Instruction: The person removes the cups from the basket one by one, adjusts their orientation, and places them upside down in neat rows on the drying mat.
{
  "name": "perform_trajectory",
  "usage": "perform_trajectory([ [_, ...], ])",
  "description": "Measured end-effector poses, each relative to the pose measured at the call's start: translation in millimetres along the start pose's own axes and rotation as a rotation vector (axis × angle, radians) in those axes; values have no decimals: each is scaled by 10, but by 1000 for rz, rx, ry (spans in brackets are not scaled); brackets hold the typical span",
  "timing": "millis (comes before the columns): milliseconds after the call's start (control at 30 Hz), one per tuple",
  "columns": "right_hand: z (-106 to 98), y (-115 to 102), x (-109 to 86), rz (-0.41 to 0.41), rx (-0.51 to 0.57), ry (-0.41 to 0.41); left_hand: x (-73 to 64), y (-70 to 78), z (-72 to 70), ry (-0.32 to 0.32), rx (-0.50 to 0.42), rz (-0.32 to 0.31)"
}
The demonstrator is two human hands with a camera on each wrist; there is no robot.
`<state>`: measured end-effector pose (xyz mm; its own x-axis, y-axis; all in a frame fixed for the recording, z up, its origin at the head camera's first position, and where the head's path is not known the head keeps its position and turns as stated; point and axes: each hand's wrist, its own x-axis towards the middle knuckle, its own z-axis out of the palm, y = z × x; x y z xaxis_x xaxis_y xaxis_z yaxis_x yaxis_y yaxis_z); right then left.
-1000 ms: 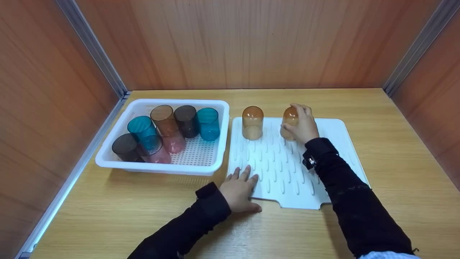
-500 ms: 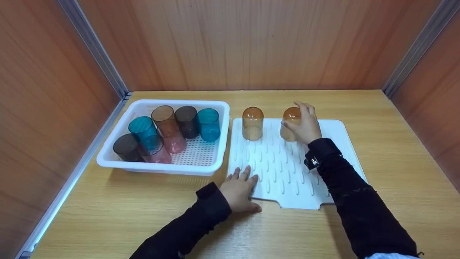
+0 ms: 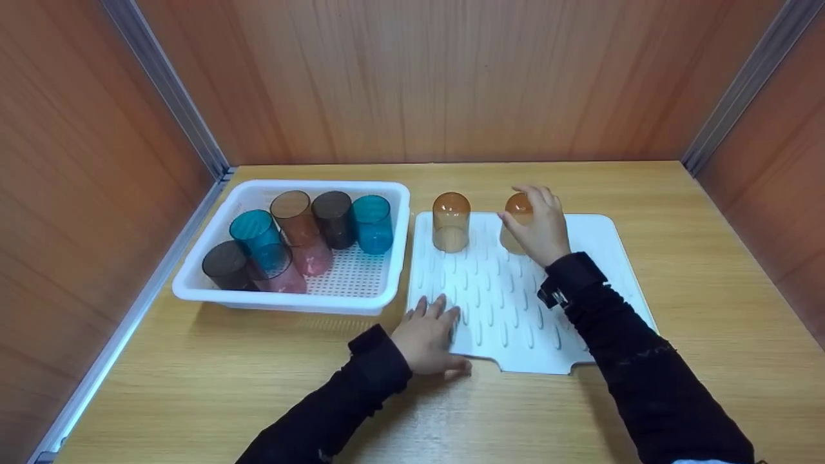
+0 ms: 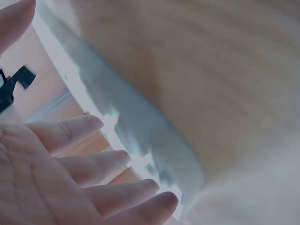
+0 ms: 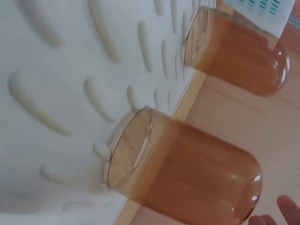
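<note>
Poised with the left arm [image 3: 341,399] angled toward two o'clock and the left grip [image 3: 422,343] spread, fingers [image 3: 436,305] straight, thumb [image 3: 456,365] toward three; also with the right arm [image 3: 651,361] angled toward eleven and the right grip [image 3: 543,231] arched, thumb aimed at ten, apart from the curved fingers.

Drainer board [image 3: 503,290], right of centre in the head view: white, with a repeating pattern of slim raised ovals. First amber cup [image 3: 451,222] and second amber cup [image 3: 510,243], at its upper edge: transparent, grading from deep orange to near-clear at the rim. Basket [image 3: 341,305], left of centre: white, perforated grid floor. Basket contents: teal cups [image 3: 374,227], smoky grey-brown cups [image 3: 334,220], a brown-amber cup [image 3: 294,216] with pink showing below, a pink cup [image 3: 288,281]. Tabletop [image 3: 728,309]: yellow-brown wood grain. Back panel [image 3: 451,77]: reddish-brown, streaked grain. Sleeves [image 3: 657,380]: black.
</note>
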<state>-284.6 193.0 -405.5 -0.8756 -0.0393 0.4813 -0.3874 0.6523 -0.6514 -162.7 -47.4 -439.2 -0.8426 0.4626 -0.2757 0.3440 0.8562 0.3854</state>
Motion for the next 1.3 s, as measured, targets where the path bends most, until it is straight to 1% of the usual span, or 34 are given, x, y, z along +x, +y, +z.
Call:
perform_trajectory([
  [100,52,-48,-45,-26,3,14,8,-10,-70,34,-67,8],
  [200,105,-105,-90,-47,12,12,-16,-6,-146,74,-128,26],
  [267,136,-147,-123,-55,19,-7,-48,8,-199,109,-156,57],
  [333,167,-193,-157,-58,23,-37,-92,26,-265,151,-179,107],
  [400,205,-231,-185,-66,26,-69,-136,42,-342,208,-199,169],
  [500,273,-278,-223,-77,29,-111,-194,57,-480,311,-234,260],
  [567,322,-300,-245,-84,44,-138,-220,62,-568,384,-246,296],
  [633,365,-327,-267,-80,70,-172,-237,70,-645,445,-255,312],
  [800,455,-432,-263,-28,142,-291,-227,107,-812,562,-230,323],
  [900,507,-506,-235,11,177,-331,-180,131,-947,620,-214,341],
  [967,550,-556,-222,34,207,-343,-138,131,-1057,650,-203,341],
  [1033,593,-612,-219,76,232,-372,-97,120,-1174,673,-182,332],
  [1100,647,-664,-221,96,247,-415,-54,92,-1286,679,-151,321],
  [1167,702,-720,-233,127,253,-482,-10,51,-1381,677,-122,303],
  [1300,837,-832,-260,135,257,-581,87,-72,-1512,670,-38,246],
])
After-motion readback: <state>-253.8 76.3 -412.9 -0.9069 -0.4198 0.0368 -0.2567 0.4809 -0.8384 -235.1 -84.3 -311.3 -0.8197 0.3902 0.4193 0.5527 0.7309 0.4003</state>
